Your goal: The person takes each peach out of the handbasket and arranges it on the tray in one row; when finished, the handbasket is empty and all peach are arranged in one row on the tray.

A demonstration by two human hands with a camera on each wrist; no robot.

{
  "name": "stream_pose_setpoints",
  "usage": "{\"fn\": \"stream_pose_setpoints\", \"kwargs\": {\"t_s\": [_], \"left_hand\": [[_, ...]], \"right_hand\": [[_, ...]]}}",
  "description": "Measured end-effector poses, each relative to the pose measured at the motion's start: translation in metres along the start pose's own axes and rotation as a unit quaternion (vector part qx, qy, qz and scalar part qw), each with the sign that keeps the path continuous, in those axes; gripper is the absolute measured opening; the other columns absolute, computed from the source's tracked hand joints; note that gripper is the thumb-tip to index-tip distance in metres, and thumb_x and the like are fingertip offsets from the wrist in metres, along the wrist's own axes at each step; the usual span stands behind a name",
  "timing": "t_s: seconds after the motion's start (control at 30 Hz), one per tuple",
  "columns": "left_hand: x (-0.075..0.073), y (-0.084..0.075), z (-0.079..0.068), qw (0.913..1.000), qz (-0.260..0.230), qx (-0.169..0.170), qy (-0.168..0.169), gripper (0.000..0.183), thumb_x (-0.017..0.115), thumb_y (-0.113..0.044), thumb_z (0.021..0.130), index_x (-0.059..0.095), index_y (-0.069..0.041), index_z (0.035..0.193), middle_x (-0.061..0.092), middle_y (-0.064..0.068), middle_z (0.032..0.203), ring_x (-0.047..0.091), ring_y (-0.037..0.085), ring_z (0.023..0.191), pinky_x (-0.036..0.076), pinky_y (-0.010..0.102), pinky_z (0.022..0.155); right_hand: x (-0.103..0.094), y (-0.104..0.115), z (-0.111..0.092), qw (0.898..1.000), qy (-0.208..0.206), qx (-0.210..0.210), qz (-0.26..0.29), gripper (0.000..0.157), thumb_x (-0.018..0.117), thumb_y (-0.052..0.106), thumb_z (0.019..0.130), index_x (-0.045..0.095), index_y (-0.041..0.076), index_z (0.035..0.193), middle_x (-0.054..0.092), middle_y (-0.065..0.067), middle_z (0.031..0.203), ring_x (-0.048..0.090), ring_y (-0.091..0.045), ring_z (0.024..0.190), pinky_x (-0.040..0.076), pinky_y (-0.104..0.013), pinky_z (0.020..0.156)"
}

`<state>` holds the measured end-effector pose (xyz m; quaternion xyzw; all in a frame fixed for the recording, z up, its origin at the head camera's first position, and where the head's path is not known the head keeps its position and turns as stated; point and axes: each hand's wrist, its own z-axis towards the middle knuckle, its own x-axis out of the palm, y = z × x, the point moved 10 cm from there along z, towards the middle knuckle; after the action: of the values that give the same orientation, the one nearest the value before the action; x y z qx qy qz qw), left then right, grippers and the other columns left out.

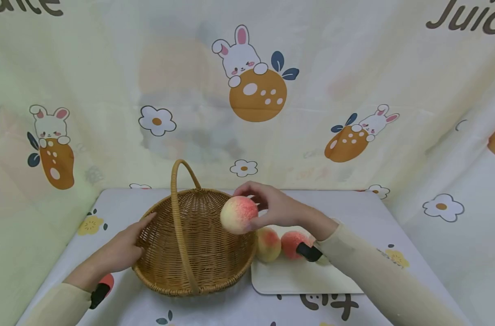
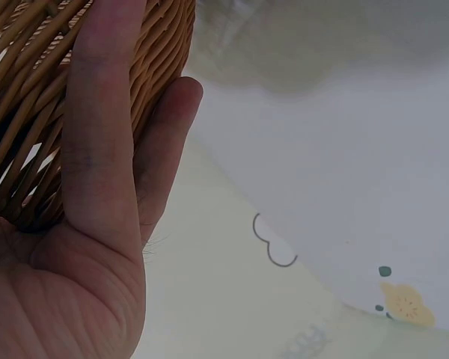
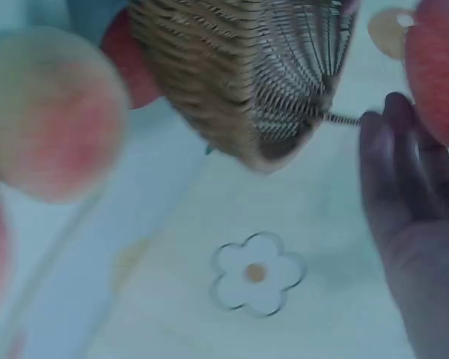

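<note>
A brown wicker basket (image 1: pixel 206 258) with an arched handle (image 1: pixel 175 194) stands on the table. My left hand (image 1: pixel 127 244) holds its left rim. In the left wrist view, fingers (image 2: pixel 101 142) lie along the woven wall. My right hand (image 1: pixel 277 206) grips a pale yellow and pink peach (image 1: pixel 236 217) between thumb and fingers, over the basket's right rim. In the right wrist view, the held peach (image 3: pixel 441 67) is cut off by the frame edge. On a white tray (image 1: pixel 304 280) right of the basket lie a yellow-pink peach (image 1: pixel 268 244) and a pinker peach (image 1: pixel 292 242), partly hidden by my right wrist.
The tray sits close against the basket's right side, under my right forearm. A patterned white cloth (image 1: pixel 214 312) covers the table. Behind it hangs a curtain (image 1: pixel 182 149) printed with rabbits and flowers.
</note>
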<state>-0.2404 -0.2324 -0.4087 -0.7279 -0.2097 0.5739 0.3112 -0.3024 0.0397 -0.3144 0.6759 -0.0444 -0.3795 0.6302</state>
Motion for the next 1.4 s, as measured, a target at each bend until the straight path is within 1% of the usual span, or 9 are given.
{"fn": "stream_pose_setpoints", "kwargs": {"t_s": [0.17, 0.33, 0.43, 0.57, 0.77, 0.87, 1.0, 1.13, 1.4], "left_hand": [[0.000, 0.002, 0.000, 1.0000, 0.000, -0.004, 0.001, 0.088, 0.047, 0.014, 0.079, 0.015, 0.001, 0.160, 0.019, 0.039, 0.157, 0.025, 0.058, 0.140, 0.035, 0.070, 0.103], [0.000, 0.003, 0.000, 1.0000, -0.002, -0.006, 0.002, 0.088, 0.047, 0.014, 0.080, 0.015, 0.000, 0.161, 0.018, 0.038, 0.158, 0.024, 0.058, 0.141, 0.035, 0.070, 0.103], [0.001, 0.004, 0.000, 1.0000, -0.004, -0.008, 0.004, 0.089, 0.047, 0.014, 0.080, 0.014, 0.000, 0.161, 0.018, 0.039, 0.157, 0.023, 0.059, 0.140, 0.035, 0.070, 0.103], [0.001, 0.004, 0.000, 0.9999, -0.008, -0.007, 0.004, 0.089, 0.047, 0.014, 0.079, 0.014, 0.001, 0.161, 0.018, 0.039, 0.157, 0.024, 0.060, 0.140, 0.037, 0.070, 0.101], [0.000, 0.003, 0.000, 1.0000, -0.006, -0.002, 0.000, 0.089, 0.047, 0.014, 0.079, 0.014, 0.002, 0.160, 0.018, 0.039, 0.157, 0.024, 0.060, 0.139, 0.038, 0.070, 0.100], [-0.001, 0.003, 0.000, 1.0000, -0.008, -0.002, -0.001, 0.088, 0.047, 0.014, 0.079, 0.014, 0.002, 0.160, 0.018, 0.040, 0.157, 0.024, 0.060, 0.139, 0.037, 0.070, 0.101], [-0.001, 0.002, -0.001, 1.0000, -0.010, 0.000, -0.001, 0.088, 0.047, 0.015, 0.078, 0.014, 0.003, 0.160, 0.018, 0.040, 0.157, 0.023, 0.060, 0.140, 0.034, 0.070, 0.103], [-0.001, 0.001, -0.001, 0.9999, -0.012, -0.002, 0.001, 0.089, 0.047, 0.014, 0.078, 0.014, 0.003, 0.160, 0.017, 0.039, 0.158, 0.022, 0.059, 0.141, 0.033, 0.070, 0.103], [0.000, 0.002, -0.002, 0.9998, -0.011, -0.015, 0.003, 0.089, 0.047, 0.014, 0.079, 0.013, 0.002, 0.160, 0.016, 0.039, 0.158, 0.022, 0.059, 0.141, 0.034, 0.070, 0.103]], "right_hand": [[-0.027, -0.014, -0.037, 0.991, -0.032, -0.001, 0.130, 0.058, 0.070, 0.014, 0.088, 0.049, 0.006, 0.142, 0.057, -0.013, 0.131, 0.060, -0.028, 0.111, 0.053, -0.040, 0.093], [-0.055, -0.028, -0.074, 0.985, -0.052, -0.022, 0.164, 0.050, 0.053, 0.011, 0.095, 0.050, 0.011, 0.145, 0.062, -0.008, 0.129, 0.058, -0.023, 0.115, 0.049, -0.037, 0.099], [-0.074, -0.039, -0.100, 0.988, -0.073, -0.012, 0.136, 0.050, 0.048, 0.010, 0.098, 0.049, 0.012, 0.148, 0.064, -0.007, 0.129, 0.058, -0.021, 0.116, 0.048, -0.035, 0.099], [-0.103, -0.060, -0.141, 0.991, -0.126, 0.036, 0.042, 0.049, 0.051, 0.008, 0.100, 0.046, 0.008, 0.149, 0.064, -0.003, 0.129, 0.059, -0.017, 0.116, 0.050, -0.031, 0.096], [-0.136, -0.104, -0.199, 0.975, -0.162, 0.127, -0.078, 0.058, 0.071, 0.007, 0.091, 0.049, 0.000, 0.143, 0.059, -0.002, 0.131, 0.064, -0.010, 0.108, 0.058, -0.032, 0.082], [-0.140, -0.130, -0.222, 0.970, -0.148, 0.169, -0.096, 0.063, 0.077, 0.009, 0.086, 0.051, 0.001, 0.142, 0.055, -0.011, 0.134, 0.065, -0.010, 0.104, 0.059, -0.034, 0.077], [-0.132, -0.159, -0.240, 0.970, -0.105, 0.201, -0.086, 0.065, 0.079, 0.009, 0.082, 0.052, -0.002, 0.140, 0.049, -0.026, 0.138, 0.066, -0.020, 0.099, 0.060, -0.037, 0.073], [-0.120, -0.176, -0.242, 0.971, -0.068, 0.219, -0.066, 0.067, 0.078, 0.006, 0.080, 0.051, -0.004, 0.140, 0.048, -0.031, 0.138, 0.064, -0.030, 0.099, 0.060, -0.039, 0.073], [-0.110, -0.187, -0.234, 0.958, -0.041, 0.268, -0.092, 0.072, 0.078, 0.007, 0.077, 0.052, 0.003, 0.143, 0.050, -0.025, 0.141, 0.057, -0.034, 0.109, 0.057, -0.036, 0.078]]}}
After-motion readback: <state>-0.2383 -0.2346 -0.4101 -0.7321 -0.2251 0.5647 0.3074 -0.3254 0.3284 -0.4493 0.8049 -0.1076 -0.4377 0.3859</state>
